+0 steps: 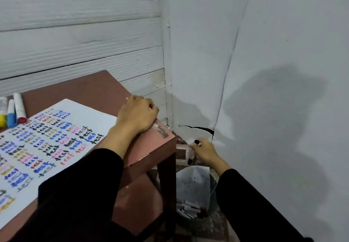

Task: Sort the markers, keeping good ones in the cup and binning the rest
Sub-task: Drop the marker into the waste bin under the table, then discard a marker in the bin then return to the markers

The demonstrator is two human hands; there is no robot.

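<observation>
Head view, right hand [204, 152] gripping marker [192, 152] above bin [194, 190], beside table [162, 143] corner

A reddish-brown table [98, 88] carries a white sheet of paper [88, 117] covered in coloured "test" scribbles. Just beyond the paper's far left corner lie three white markers [13, 112], capped yellow, blue and red.

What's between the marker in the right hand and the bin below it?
Nothing visible. The right hand holds the black-capped white marker beside the brown table's corner, above the open grey bin; clear air below, discarded markers already inside.
</observation>
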